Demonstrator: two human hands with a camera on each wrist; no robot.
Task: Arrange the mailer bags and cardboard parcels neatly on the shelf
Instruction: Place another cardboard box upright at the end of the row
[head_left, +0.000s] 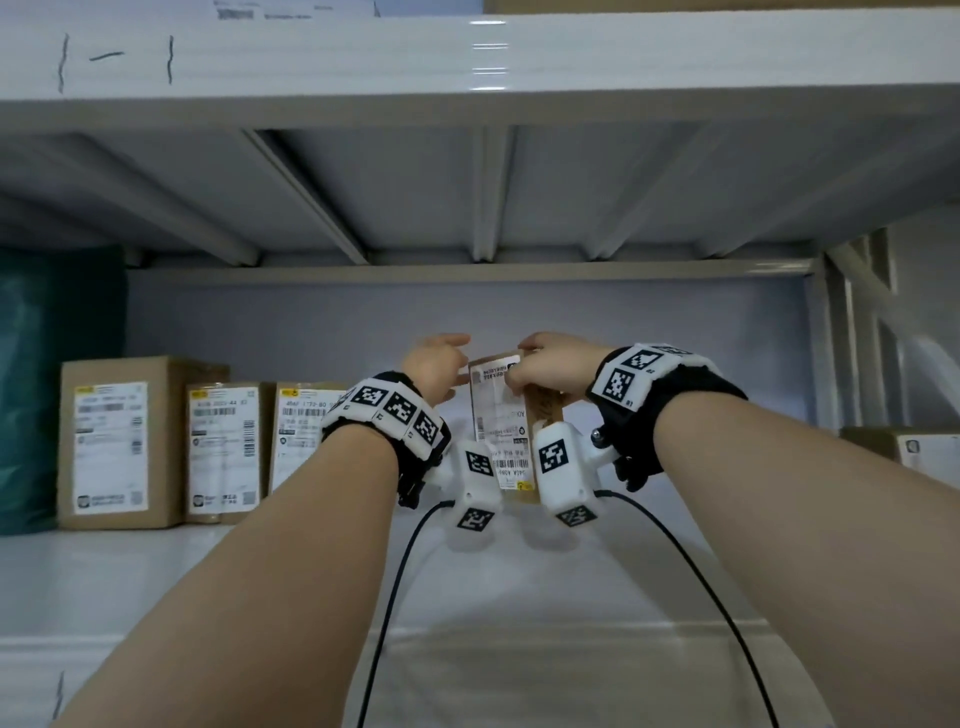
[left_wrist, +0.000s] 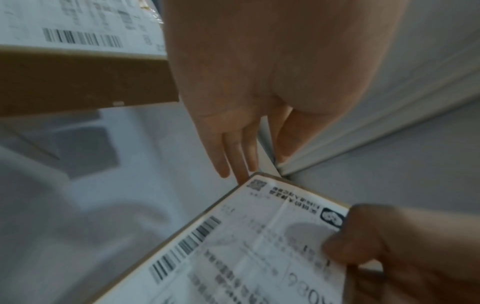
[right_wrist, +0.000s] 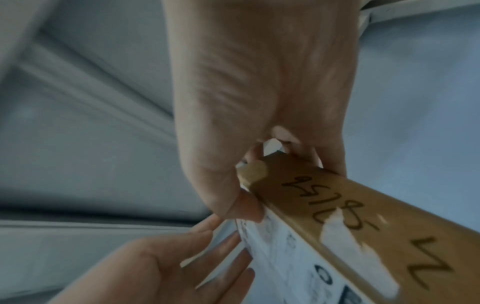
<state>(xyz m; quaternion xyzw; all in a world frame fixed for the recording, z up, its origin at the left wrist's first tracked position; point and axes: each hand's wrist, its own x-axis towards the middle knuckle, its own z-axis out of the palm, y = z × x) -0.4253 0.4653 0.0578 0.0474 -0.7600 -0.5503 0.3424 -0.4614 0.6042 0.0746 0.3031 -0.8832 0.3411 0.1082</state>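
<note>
A small cardboard parcel (head_left: 501, 421) with a white shipping label stands upright at the middle of the white shelf (head_left: 519, 597). My right hand (head_left: 524, 364) grips its top right corner, thumb on the label (left_wrist: 335, 248) and fingers over the top edge. In the right wrist view the parcel's brown side (right_wrist: 337, 205) carries handwritten marks. My left hand (head_left: 447, 374) is beside the parcel's upper left corner, its fingers (left_wrist: 241, 164) straight, with the tips at the corner. The parcel's base is hidden behind the wrist cameras.
Three labelled cardboard boxes (head_left: 111, 441) (head_left: 223, 447) (head_left: 304, 426) stand in a row at the back left, next to a teal mailer bag (head_left: 52, 384). Another box (head_left: 914, 447) sits at the right edge. The upper shelf beam (head_left: 467, 57) runs overhead.
</note>
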